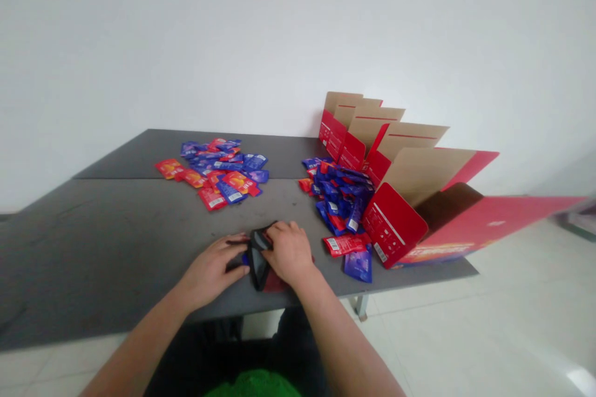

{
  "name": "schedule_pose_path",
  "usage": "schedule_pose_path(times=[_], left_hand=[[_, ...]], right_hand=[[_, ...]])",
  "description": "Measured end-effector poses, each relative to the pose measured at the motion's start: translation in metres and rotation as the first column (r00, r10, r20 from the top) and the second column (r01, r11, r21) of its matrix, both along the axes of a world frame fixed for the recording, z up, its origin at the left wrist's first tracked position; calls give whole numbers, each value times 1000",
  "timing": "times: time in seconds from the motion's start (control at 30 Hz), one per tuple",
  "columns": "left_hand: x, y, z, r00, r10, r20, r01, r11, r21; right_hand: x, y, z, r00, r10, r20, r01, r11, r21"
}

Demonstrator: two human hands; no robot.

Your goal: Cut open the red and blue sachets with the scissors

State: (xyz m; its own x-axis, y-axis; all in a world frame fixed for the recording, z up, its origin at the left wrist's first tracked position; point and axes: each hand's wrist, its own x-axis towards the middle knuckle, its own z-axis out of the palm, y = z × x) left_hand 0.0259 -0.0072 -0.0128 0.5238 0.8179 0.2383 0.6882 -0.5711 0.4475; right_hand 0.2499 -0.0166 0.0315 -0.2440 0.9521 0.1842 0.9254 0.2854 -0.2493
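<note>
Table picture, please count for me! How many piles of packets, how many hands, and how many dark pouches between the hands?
Piles of packets: 2 (left pile, right pile)
Hands: 2 (left hand, right hand)
Dark pouch: 1
Total: 5

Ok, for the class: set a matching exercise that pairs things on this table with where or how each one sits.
Things:
1. Dark pouch
2. Red cardboard carton
3. Sachet heap farthest from the carton
4. Front-most blue sachet

Places and states:
A. Spread towards the far side of the grey table
B. Lying near the table's front edge, left of the carton
C. Held between the left hand and right hand
D. Flaps open at the table's right end

Pairs: 1-C, 2-D, 3-A, 4-B
</note>
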Motion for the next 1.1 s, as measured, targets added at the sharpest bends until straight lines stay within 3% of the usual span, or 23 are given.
schedule_pose_path(times=[0.1, 0.27, 0.37, 0.67, 0.9, 1.1], left_hand=[[-1, -1, 0, 1000, 0, 8, 0, 1000, -3], [-1, -1, 0, 1000, 10, -13, -10, 1000, -3], [0, -1, 0, 1000, 13, -9, -13, 1000, -2], [1, -4, 0, 1000, 11, 25, -11, 1000, 5], [3, -5, 3, 998, 52, 45, -50, 998, -32], [1, -4, 7, 995, 12, 98, -3, 996, -91]], right_hand=[[16, 21, 7, 988, -151, 43, 154, 986, -59], [20, 41, 14, 981, -185, 65, 192, 972, -132], [14, 38, 9, 975, -219, 27, 220, 966, -136], [5, 3, -14, 951, -270, -152, 274, 962, 9], [8, -10, -20, 893, -64, -445, 168, 966, 198], [32, -18, -8, 756, -82, -649, 257, 950, 179]])
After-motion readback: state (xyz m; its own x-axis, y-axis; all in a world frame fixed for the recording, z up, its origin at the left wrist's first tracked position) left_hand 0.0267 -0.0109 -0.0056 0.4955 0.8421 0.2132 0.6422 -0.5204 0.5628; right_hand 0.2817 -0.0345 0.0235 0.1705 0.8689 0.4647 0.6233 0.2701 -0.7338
